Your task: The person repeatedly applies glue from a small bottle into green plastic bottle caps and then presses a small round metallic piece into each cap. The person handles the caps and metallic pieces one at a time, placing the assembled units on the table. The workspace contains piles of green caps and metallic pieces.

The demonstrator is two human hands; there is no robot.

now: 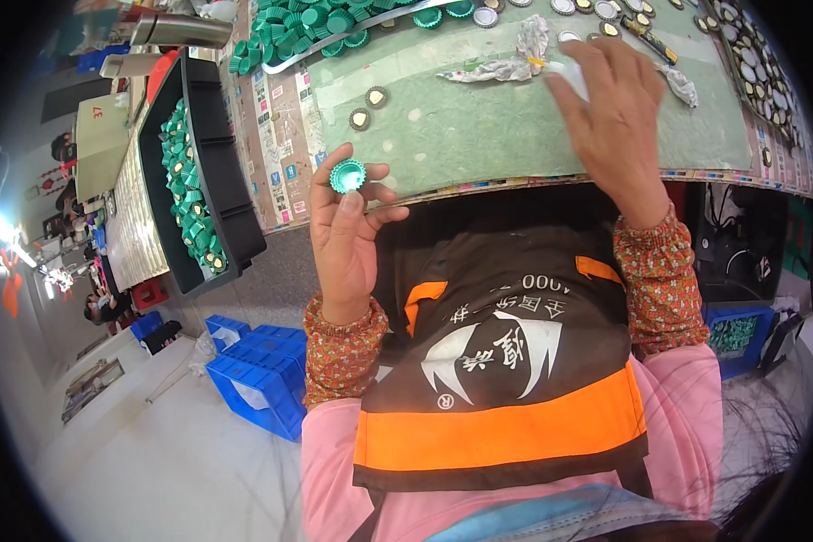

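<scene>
My left hand (341, 242) pinches a green fluted cap (348, 176) between thumb and fingers, its hollow side facing up, just off the near edge of the work mat. My right hand (619, 126) is closed round a small white squeeze bottle (571, 76) with a yellow tip, over the far right part of the mat. The tip is at a crumpled, stained cloth (497, 69); whether it touches cannot be told. Two dark round discs with pale centres, one of them a nearer disc (359, 119), lie on the green mat (461, 135) beyond my left hand.
A heap of green caps (312, 25) fills a tray at the back left. A black bin (230, 181) at the left holds more caps with discs in them. Several discs (763, 68) crowd the far right. A yellow-and-black pen-like tool (649, 40) lies there. Blue crates (262, 375) stand on the floor.
</scene>
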